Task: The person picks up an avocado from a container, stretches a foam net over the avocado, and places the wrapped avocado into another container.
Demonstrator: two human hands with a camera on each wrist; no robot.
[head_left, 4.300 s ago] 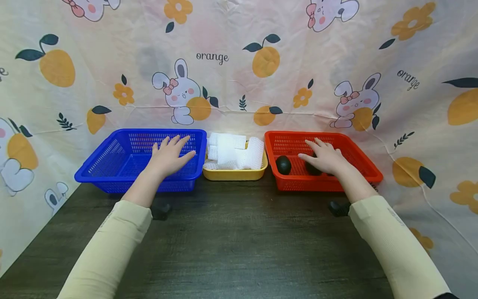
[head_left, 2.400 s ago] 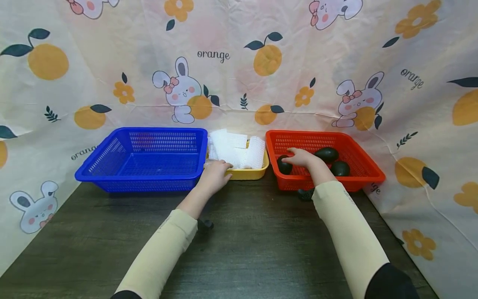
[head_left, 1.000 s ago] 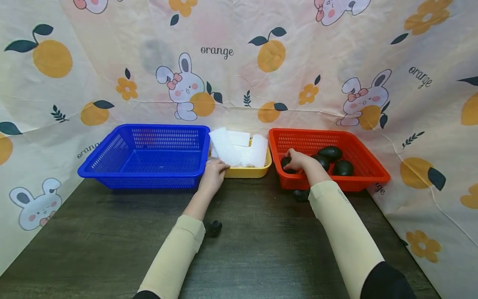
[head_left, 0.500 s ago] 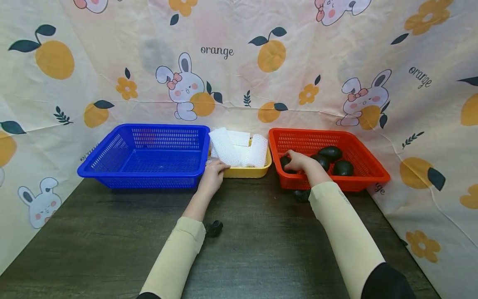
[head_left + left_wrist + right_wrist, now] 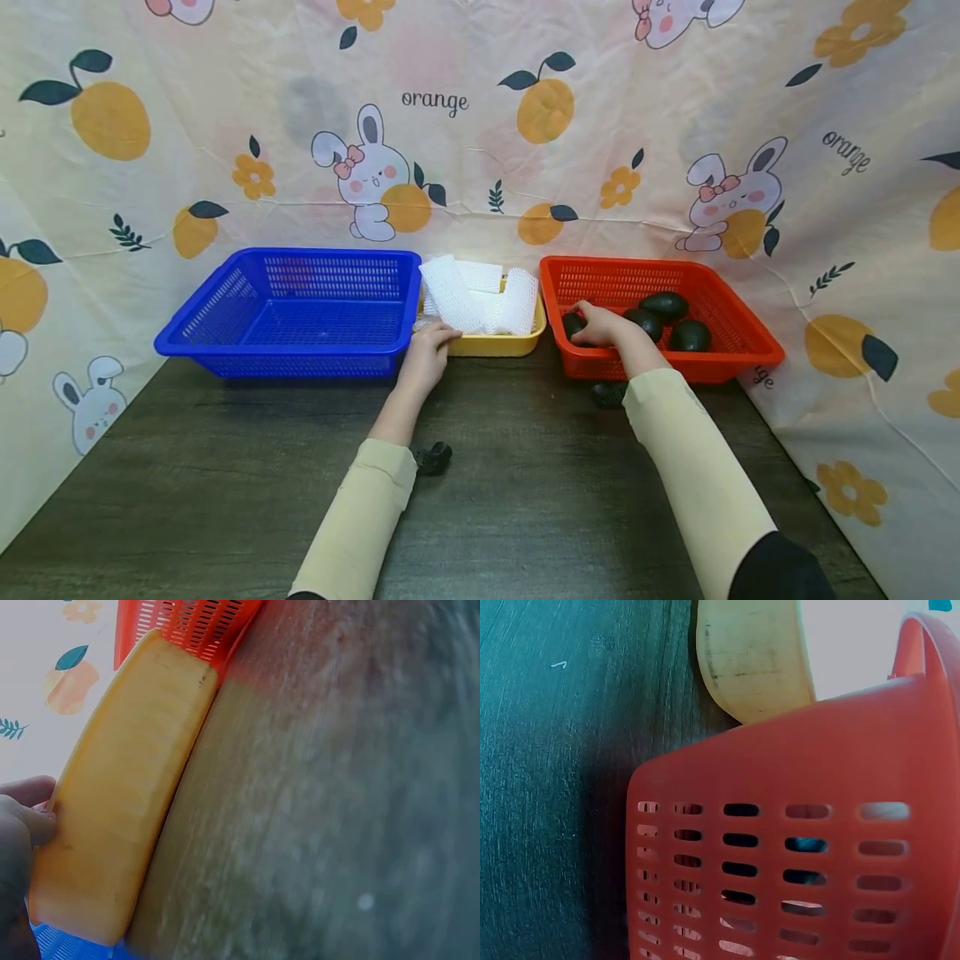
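Note:
My left hand point(image 5: 426, 354) is at the front left of the small yellow basket point(image 5: 491, 346). In the left wrist view, its thumb lies on the outside of the rim with a finger over the other side, pinching it. White foam netting sleeves point(image 5: 468, 304) fill that basket, right by the fingertips. Inside the red basket point(image 5: 750, 337), my right hand point(image 5: 609, 327) has its fingers curled round a dark green avocado point(image 5: 574, 325). More avocados point(image 5: 690, 336) lie to its right. The right wrist view shows the basket's slotted wall, which hides most of what is behind it.
A larger blue basket point(image 5: 330, 317) stands left of the yellow one. The three baskets form a row at the back of the dark wooden table point(image 5: 517, 500), against a printed cloth point(image 5: 465, 50). Black wrist devices point(image 5: 433, 458) sit under both forearms.
Over the earlier frames, my left hand came from above the blue basket to the yellow one, and my right hand moved left onto the avocado. One sleeve tilted. In the last second both hands stay put.

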